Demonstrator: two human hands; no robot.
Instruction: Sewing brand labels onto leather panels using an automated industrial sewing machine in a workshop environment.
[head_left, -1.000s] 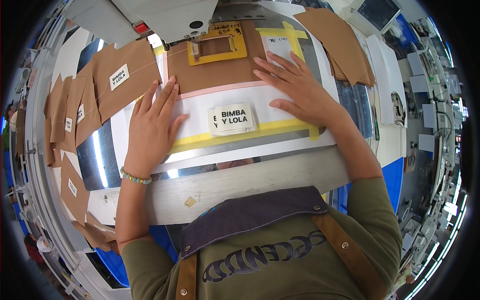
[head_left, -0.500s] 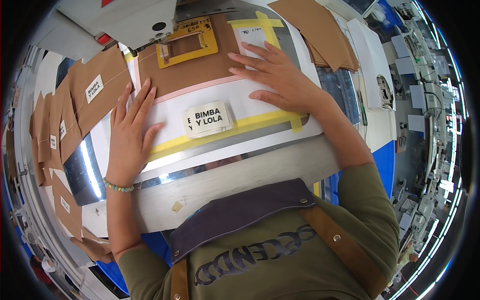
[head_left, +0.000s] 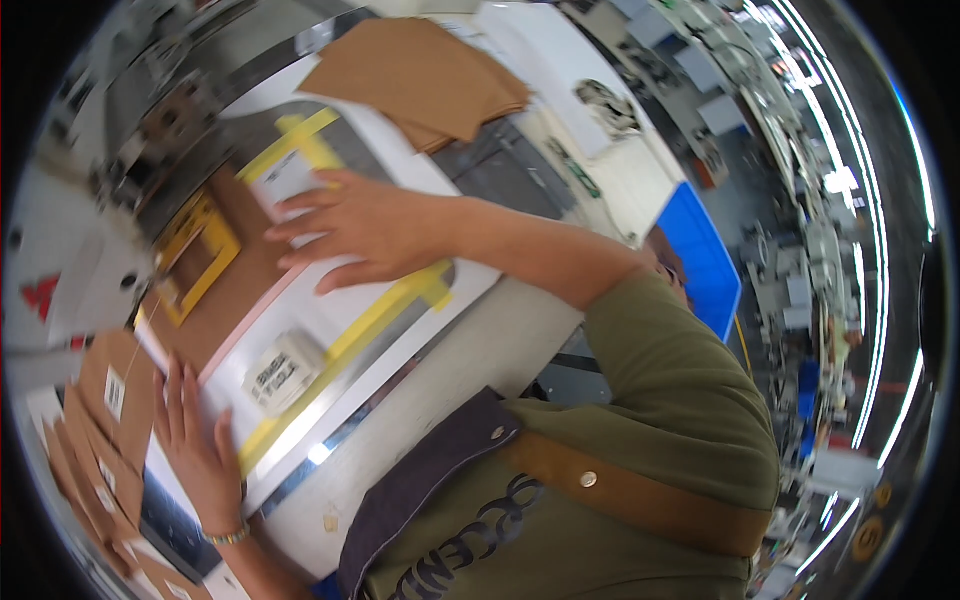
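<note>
A brown sheet (head_left: pixel 252 262) lies on a white board (head_left: pixel 330 312) edged with yellow tape (head_left: pixel 375 328). On the sheet rests a yellow rectangular frame (head_left: pixel 213 278), beside the machine head. My right hand (head_left: pixel 365 228) is spread, its fingers reaching over the right part of the sheet near a taped white card (head_left: pixel 283 180). Fingers stretched out, my left hand (head_left: pixel 198 455) lies flat at the board's near left corner, by the sheet's edge. Between my hands sits a small stack of white printed labels (head_left: pixel 285 372). Neither hand grips anything.
The pale machine head (head_left: pixel 90 265) stands at the left. Several brown pieces with white labels (head_left: pixel 108 400) overlap at the lower left. A pile of brown sheets (head_left: pixel 420 75) lies at the far side. A blue bin (head_left: pixel 705 265) stands to the right.
The whole view has swung to the right, so the board appears tilted and further left. Both hands stay spread on the work; the label stack keeps its place on the board.
</note>
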